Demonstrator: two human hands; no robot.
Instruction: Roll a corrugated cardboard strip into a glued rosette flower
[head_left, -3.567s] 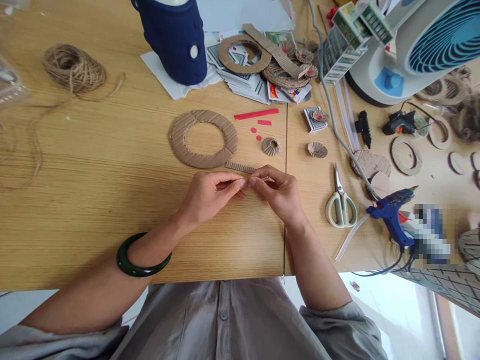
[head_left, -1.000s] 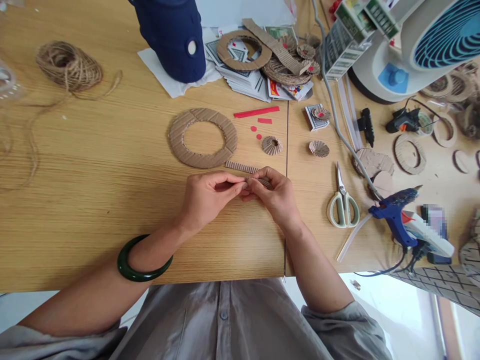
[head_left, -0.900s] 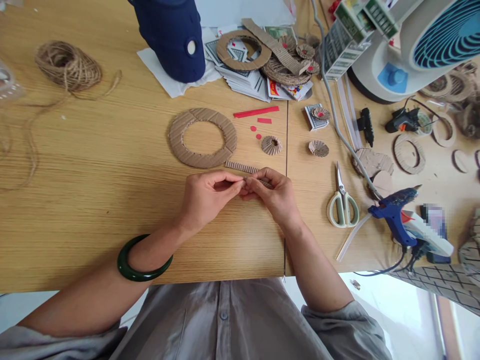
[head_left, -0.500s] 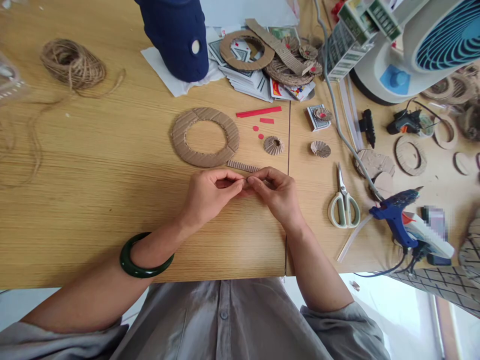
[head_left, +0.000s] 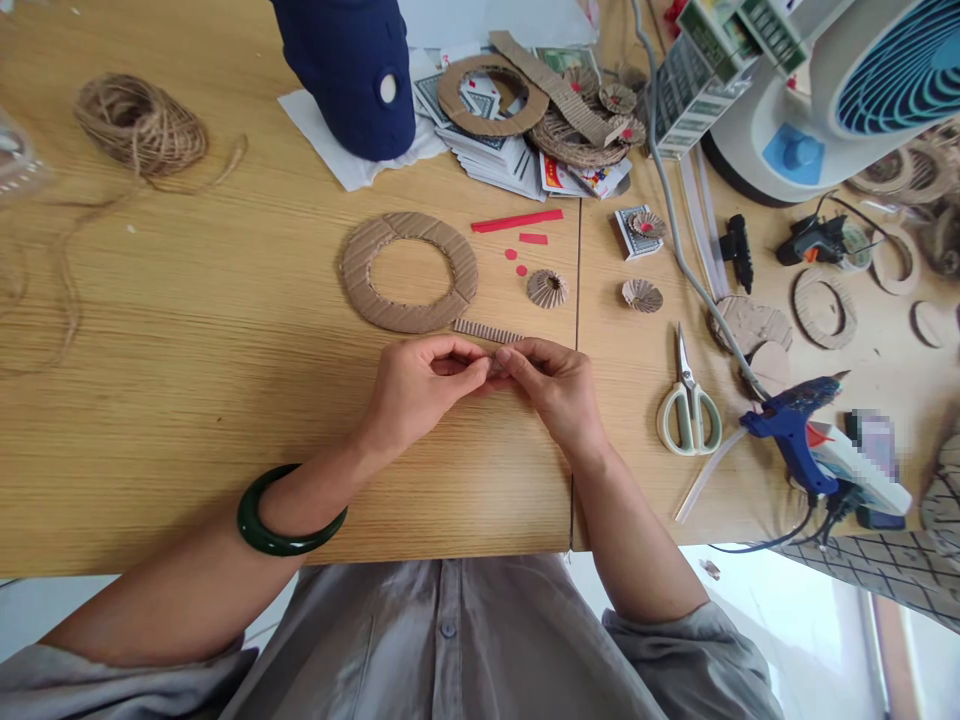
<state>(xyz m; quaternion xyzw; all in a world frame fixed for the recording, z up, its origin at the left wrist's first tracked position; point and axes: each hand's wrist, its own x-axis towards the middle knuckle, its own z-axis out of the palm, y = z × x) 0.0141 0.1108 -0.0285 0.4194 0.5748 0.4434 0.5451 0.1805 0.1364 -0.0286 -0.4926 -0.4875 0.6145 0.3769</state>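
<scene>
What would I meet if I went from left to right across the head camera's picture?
Ball of twine → dark green bangle → left hand → right hand → scissors → blue glue gun → small cardboard disc

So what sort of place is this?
Probably a craft workspace on a wooden table: there's a blue glue gun, scissors, a ball of twine and a flat cardboard ring.
</scene>
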